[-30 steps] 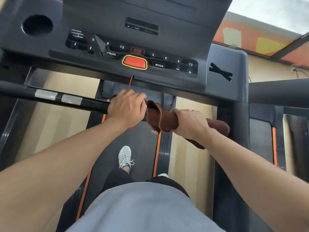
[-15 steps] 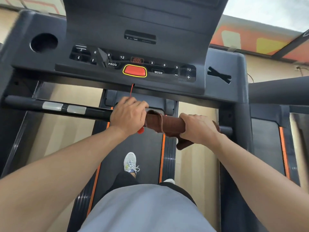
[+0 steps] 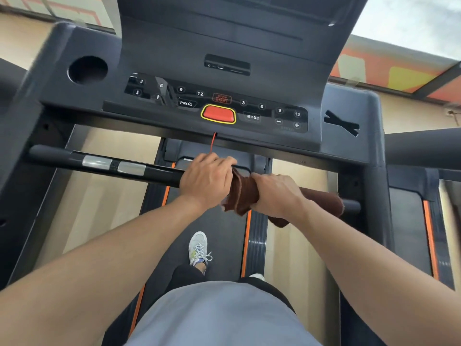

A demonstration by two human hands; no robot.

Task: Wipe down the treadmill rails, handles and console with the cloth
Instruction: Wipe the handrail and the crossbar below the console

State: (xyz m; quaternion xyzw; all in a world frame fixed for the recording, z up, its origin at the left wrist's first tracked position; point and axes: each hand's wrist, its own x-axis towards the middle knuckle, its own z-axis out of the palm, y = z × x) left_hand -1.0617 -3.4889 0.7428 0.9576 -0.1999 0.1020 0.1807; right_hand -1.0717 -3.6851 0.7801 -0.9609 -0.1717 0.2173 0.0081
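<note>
Far left on the console (image 3: 174, 58) there's a round cup hole (image 3: 87, 69); under it the black handlebar (image 3: 62, 156) runs across toward the middle with two silver sensor plates (image 3: 113, 165) set side by side on it; next along is the button strip, numbers 3, 6, 9, 12, a PROG key, then the red stop button (image 3: 218, 114) with its yellow outline and a thin red cord (image 3: 212, 142) hanging down from just below it; right under that cord the left hand (image 3: 205, 182) is curled tight round the bar, bare grip, no fabric under it as far as I can see; touching its right edge is the brown cloth (image 3: 243, 196), wrapped round the bar and bunched up with a loose bit hanging below; the right hand (image 3: 275, 196) is clamped over the cloth and the bar together, and more cloth sticks out past the wrist toward the bar's right end; down below between the arms, a white sneaker (image 3: 198, 248) stands on the dark belt (image 3: 224, 236) with orange side stripes; far right, a MODE key, plus and minus, and an X-shaped slot (image 3: 341, 126) in the console corner.
</note>
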